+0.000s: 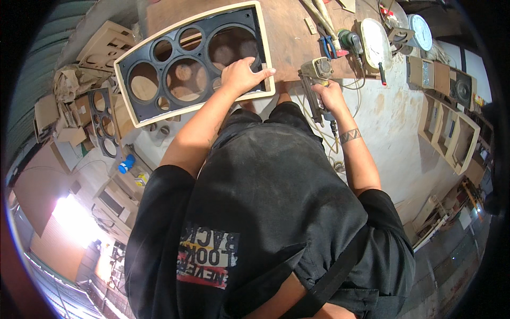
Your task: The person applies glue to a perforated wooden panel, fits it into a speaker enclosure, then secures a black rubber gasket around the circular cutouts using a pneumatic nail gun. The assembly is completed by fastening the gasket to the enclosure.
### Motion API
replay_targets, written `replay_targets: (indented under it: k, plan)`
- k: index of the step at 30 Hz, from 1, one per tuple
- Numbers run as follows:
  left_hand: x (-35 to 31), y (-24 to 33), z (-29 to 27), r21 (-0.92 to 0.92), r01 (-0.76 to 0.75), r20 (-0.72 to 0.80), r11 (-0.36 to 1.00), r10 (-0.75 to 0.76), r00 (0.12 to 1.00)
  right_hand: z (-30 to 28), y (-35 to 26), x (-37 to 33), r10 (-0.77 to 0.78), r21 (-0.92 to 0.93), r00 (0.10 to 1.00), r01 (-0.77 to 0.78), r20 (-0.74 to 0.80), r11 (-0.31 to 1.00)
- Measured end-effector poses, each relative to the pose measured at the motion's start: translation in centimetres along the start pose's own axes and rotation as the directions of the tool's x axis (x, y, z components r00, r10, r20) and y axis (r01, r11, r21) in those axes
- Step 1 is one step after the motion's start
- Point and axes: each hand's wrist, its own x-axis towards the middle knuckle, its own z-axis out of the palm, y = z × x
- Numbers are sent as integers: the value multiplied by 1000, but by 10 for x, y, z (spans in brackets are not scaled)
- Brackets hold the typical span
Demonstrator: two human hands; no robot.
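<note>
A dark speaker baffle with several round cutouts, set in a pale wooden frame (pixel 194 103), stands at the near edge of the bench. My left hand (pixel 240 77) rests on its lower right part, thumb and a finger spread apart; the other fingers are partly hidden. By the thumb, a small pale wood piece (pixel 264 67) lies against the frame's inner edge. In my right hand (pixel 330 97) is a pneumatic nail gun (pixel 314 87), held by its grip just right of the frame. An air hose runs down from its handle.
On the wooden bench (pixel 289 45) lie pliers (pixel 328 48), a green sander (pixel 349 41) and a white tray (pixel 375 45). A blue-rimmed round dial (pixel 419 32) is beyond. Wooden speaker cabinets (pixel 449 133) stand at right; another dark baffle (pixel 103 122) leans at left. Hoses hang near my legs.
</note>
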Motion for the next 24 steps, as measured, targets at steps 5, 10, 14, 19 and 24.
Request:
replay_targets:
  k: [5,10,14,19,24]
  plan:
    - [-23,5,8,-7,-115,-304,993,107,946,-1,7,31,37,-291,996,-57,-75,955]
    - [-37,11,18,-69,-63,-290,996,41,956,12,6,72,-257,-508,964,185,-74,841]
    - [-39,9,7,-80,-9,-262,997,-12,965,29,-7,109,-291,-619,956,205,-40,758]
    - [-35,17,-5,-404,87,-326,911,-232,916,53,-10,148,-252,-727,967,204,44,656]
    - [-14,35,2,-629,116,-275,768,-360,892,61,-2,171,-237,-681,967,233,89,694]
